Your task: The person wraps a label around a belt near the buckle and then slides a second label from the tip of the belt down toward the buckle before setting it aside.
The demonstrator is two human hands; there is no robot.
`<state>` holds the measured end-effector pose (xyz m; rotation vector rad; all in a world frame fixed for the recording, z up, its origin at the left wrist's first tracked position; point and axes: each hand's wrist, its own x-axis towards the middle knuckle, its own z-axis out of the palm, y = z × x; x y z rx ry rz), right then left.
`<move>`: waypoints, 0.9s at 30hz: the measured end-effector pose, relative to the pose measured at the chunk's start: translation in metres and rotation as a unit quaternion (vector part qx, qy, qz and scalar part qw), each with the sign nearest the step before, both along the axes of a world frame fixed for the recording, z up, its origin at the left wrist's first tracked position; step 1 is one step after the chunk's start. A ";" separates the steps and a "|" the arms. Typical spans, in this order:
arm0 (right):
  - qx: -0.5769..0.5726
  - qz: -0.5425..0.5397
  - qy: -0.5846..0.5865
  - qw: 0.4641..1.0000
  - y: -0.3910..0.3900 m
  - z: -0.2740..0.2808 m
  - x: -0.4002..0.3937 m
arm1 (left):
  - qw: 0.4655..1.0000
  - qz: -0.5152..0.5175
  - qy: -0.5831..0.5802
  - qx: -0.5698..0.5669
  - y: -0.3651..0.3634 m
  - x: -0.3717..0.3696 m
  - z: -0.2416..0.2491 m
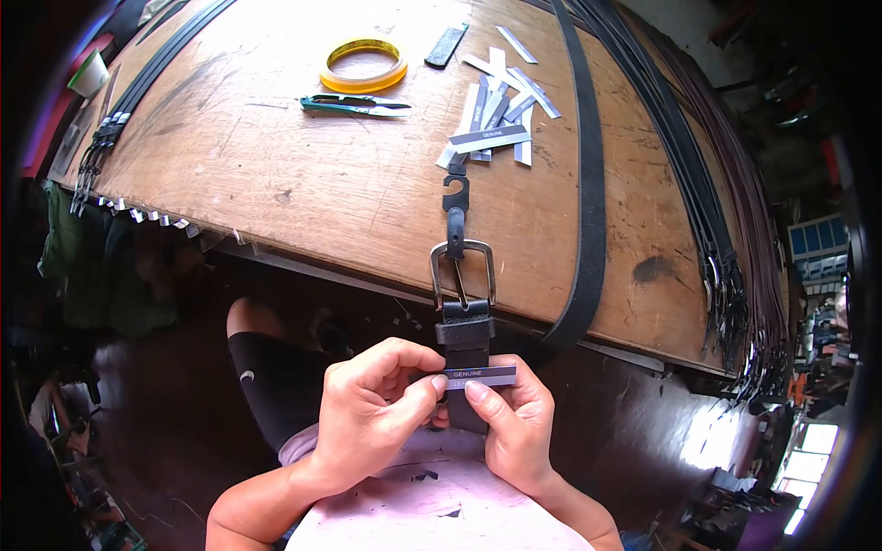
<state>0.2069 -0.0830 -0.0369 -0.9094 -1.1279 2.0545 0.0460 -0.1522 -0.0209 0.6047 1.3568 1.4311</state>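
Observation:
Across the strap of a black belt [466,332] lies a label strip [496,375] with the word GENUINE on it. My left hand [377,409] pinches the strip's left end between thumb and fingers. My right hand [516,418] presses its thumb on the strip's right part, with the fingers behind. The belt's metal buckle [492,275] sits just above, at the table edge, with a black plastic hanger hook [455,207] through it. Beyond the hook is a loose pile of similar label strips [491,138].
On the wooden table [367,184] are a yellow tape roll [364,81], small green-handled snips [354,106] and a dark block [447,46]. Bundled belts lie at the left [147,83] and right [675,156]. Small strips stick along the front-left edge.

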 end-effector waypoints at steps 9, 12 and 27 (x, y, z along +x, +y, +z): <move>-0.046 -0.007 0.014 0.999 -0.001 -0.004 -0.001 | 1.000 -0.005 -0.018 -0.016 0.000 -0.002 0.000; -0.040 -0.020 0.016 0.999 -0.001 -0.005 -0.002 | 0.999 0.006 -0.042 -0.007 0.001 0.000 -0.005; 0.048 -0.095 -0.062 0.992 -0.004 -0.007 -0.012 | 0.994 0.094 -0.063 -0.003 0.005 0.010 -0.019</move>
